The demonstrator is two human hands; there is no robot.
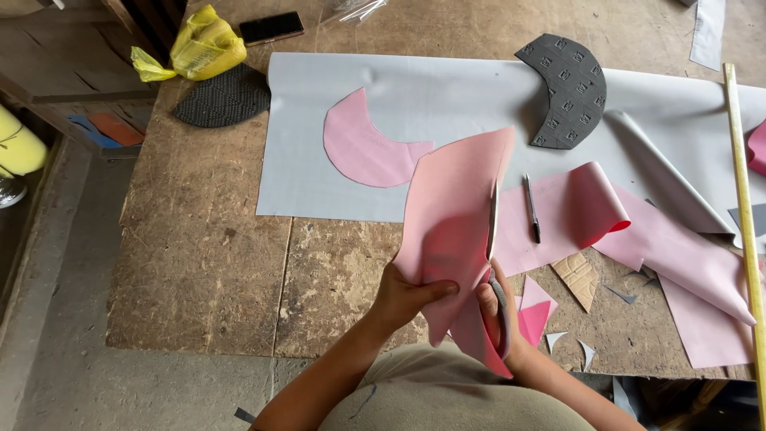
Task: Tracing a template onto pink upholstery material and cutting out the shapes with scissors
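Nearest the camera, the left hand (405,297) is pinching the lower part of a pink sheet (459,215), fingers clenched on its front face and holding it upright above the front edge of the wooden table (207,263). Just beside it, the right hand (496,315) is gripping the handles of a pair of scissors (494,239), whose blades are pointing away from the person and running up along the sheet's right edge (the handles are mostly hidden by the sheet and the fingers). Small pink and grey offcuts (558,339) are lying on the table to the right of that hand, near a tan patterned scrap (578,278).

Farther out, a black pen (531,209) is resting on a long curling strip of pink material (638,231). Beyond it, a grey sheet (447,104) is spreading across the table, carrying a pink crescent-shaped piece (365,148) and a dark textured sole piece (568,89). A wooden ruler (740,175) is lying along the right side. At the far left, another dark sole piece (223,97), a yellow plastic bag (199,46) and a phone (271,28) are sitting near the table's back corner.
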